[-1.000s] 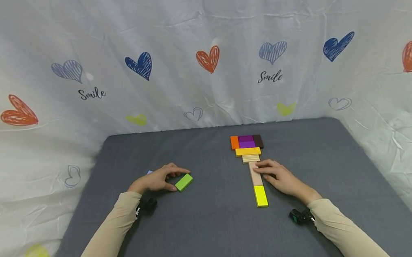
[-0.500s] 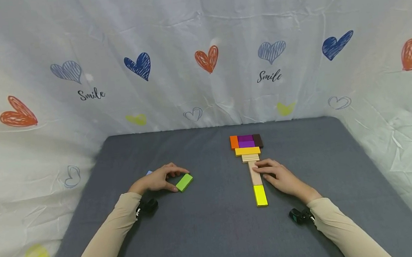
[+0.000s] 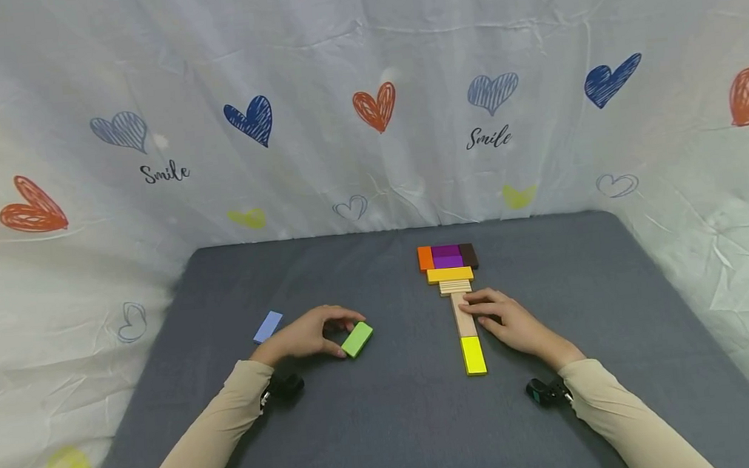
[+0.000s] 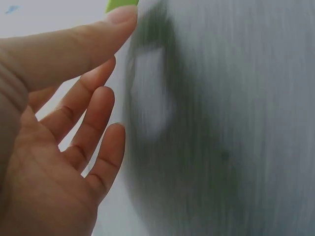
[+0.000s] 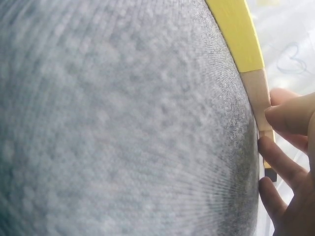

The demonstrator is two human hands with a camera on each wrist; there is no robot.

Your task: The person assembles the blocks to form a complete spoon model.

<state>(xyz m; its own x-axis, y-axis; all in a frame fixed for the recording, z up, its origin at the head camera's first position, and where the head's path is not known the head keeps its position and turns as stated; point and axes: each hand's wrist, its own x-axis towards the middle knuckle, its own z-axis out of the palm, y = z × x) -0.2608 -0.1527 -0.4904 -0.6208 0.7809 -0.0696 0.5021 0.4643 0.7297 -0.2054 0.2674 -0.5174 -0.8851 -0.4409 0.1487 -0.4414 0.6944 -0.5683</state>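
Observation:
In the head view my left hand (image 3: 306, 333) pinches a lime-green block (image 3: 358, 340) between thumb and fingers, left of the middle of the table. Only a corner of that green block (image 4: 120, 4) shows past the thumb in the left wrist view. My right hand (image 3: 518, 329) rests its fingertips on a plain wooden block (image 3: 463, 324). Below this block, end to end with it, lies a bright yellow block (image 3: 473, 356). Thin light-wood strips (image 3: 455, 286) lie above it, topped by an amber block (image 3: 449, 275) laid crosswise.
At the far end of the row sit an orange block (image 3: 425, 258), purple blocks (image 3: 446, 257) and a dark brown block (image 3: 468, 255). A light blue block (image 3: 267, 326) lies behind the left wrist. The grey table (image 3: 391, 426) meets a white curtain (image 3: 314, 157) at its back edge.
My left hand has moved right and slightly nearer, bringing the green block along and uncovering the light blue block. The right hand stays on the wooden block.

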